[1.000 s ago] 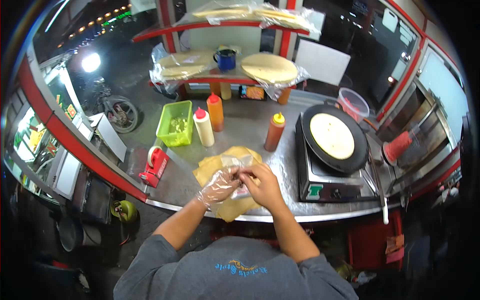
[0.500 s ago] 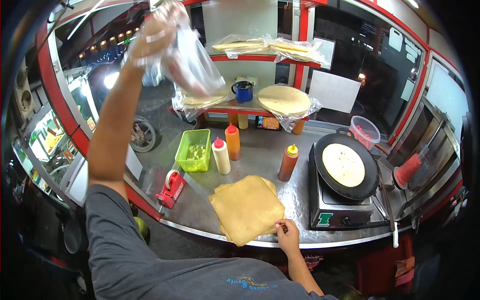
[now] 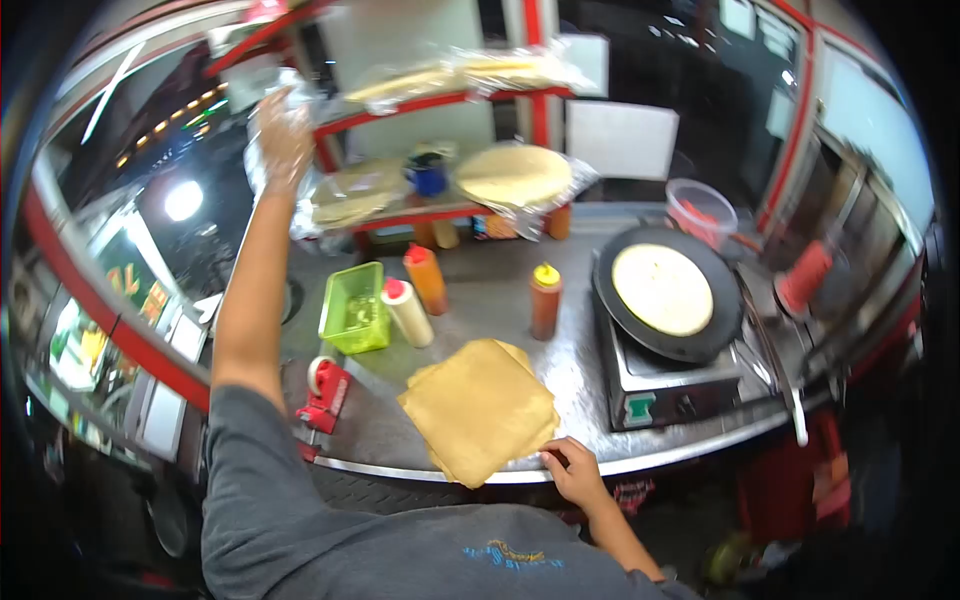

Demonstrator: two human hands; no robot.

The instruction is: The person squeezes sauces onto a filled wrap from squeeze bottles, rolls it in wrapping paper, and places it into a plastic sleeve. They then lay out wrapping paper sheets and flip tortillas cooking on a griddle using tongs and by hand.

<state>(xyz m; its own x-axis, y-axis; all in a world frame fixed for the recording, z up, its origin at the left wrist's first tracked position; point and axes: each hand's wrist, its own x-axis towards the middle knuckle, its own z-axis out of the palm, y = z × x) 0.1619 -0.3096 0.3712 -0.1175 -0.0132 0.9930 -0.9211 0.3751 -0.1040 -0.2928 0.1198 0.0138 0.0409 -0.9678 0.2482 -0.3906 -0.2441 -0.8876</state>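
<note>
My left hand (image 3: 284,140) is raised at the upper left by the shelves, blurred by motion. Its fingers are closed around a clear plastic bag (image 3: 258,165), whose contents I cannot make out. My right hand (image 3: 575,472) rests at the counter's front edge, thumb and forefinger pinched at the near right corner of the brown paper (image 3: 480,410). The sheets lie stacked and slightly fanned. Behind them stand a white sauce bottle (image 3: 408,315), an orange sauce bottle (image 3: 426,280) and a dark red sauce bottle with a yellow cap (image 3: 545,305).
On the right, a flatbread (image 3: 662,290) lies on a black griddle (image 3: 725,325) over a stove (image 3: 660,385). A green tub (image 3: 357,310) and red tape dispenser (image 3: 324,395) stand left. Round flatbreads (image 3: 515,175) and a blue mug (image 3: 427,175) sit on the lower shelf.
My left hand has carried the plastic bag down and slightly left, beside the shelves. The camera view has turned, shifting the counter leftward. My right hand stays at the paper's corner.
</note>
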